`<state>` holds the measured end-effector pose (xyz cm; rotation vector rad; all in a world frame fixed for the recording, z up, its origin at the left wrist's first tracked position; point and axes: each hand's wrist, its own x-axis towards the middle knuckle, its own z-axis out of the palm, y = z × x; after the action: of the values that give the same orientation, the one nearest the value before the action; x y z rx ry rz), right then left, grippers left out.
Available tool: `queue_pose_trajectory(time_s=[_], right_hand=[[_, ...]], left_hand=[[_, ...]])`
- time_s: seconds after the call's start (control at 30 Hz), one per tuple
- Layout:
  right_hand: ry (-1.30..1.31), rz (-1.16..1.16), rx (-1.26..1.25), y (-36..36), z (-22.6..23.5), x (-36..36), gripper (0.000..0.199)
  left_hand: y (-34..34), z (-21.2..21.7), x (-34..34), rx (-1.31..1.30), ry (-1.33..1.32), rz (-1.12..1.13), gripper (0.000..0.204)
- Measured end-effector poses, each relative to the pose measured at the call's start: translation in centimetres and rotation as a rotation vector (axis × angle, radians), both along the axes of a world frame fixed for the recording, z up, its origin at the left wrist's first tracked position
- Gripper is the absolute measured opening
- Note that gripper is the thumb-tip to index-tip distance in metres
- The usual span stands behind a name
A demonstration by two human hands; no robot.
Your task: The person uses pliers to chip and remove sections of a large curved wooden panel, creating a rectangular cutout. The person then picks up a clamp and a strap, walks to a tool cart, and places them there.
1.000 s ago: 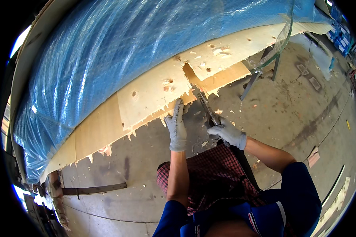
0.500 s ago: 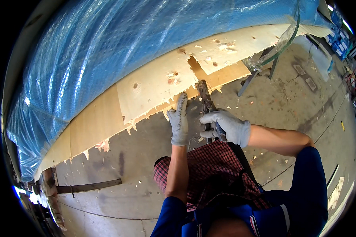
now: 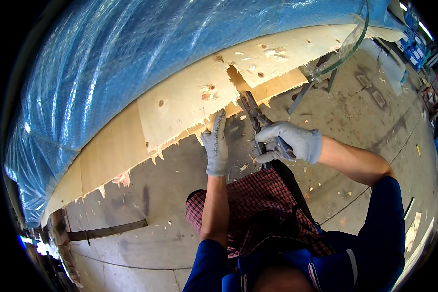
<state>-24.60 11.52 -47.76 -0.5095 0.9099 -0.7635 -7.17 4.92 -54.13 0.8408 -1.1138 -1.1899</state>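
My right hand (image 3: 297, 140), in a grey work glove, is closed around the handles of dark metal pliers (image 3: 254, 114). The jaws of the pliers are at the splintered edge of the pale plywood sheet (image 3: 182, 109), beside a narrow slot (image 3: 237, 78) broken into it. My left hand (image 3: 216, 153), gloved as well, grips the same edge left of the pliers. One digit lies along the edge, while the other fingers are partly hidden at the wood. A second plywood layer (image 3: 282, 87) shows below the top one.
Blue bubble wrap (image 3: 112, 68) covers the far part of the plywood. A green strap (image 3: 348, 61) hangs at the right, near a metal trestle leg (image 3: 301, 97). A dark bar (image 3: 109, 229) stands out at lower left. Wood chips litter the concrete floor (image 3: 350, 126).
My right hand and the pliers' handles have swung slightly right and toward me. The left hand keeps its place on the plywood edge. The whole view has shifted a little.
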Motion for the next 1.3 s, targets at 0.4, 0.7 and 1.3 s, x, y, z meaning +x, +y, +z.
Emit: queue_pose_trajectory(time_s=[0.4, 0.7, 1.3], right_hand=[[0.327, -0.299, -0.18, -1.4, -2.9, 5.5, 0.017], [0.642, -0.446, -0.719, -4.0, -9.6, 5.4, 0.022], [0.023, 0.031, -0.323, 3.6, -15.8, 2.2, 0.023]], left_hand=[[0.0, 0.1, 0.3, 0.125, 0.028, -0.006, 0.028], [-0.4, -0.8, 0.9, -0.489, -0.538, 0.146, 0.031], [0.1, 0.2, 0.4, -0.238, -0.254, 0.087, 0.025]])
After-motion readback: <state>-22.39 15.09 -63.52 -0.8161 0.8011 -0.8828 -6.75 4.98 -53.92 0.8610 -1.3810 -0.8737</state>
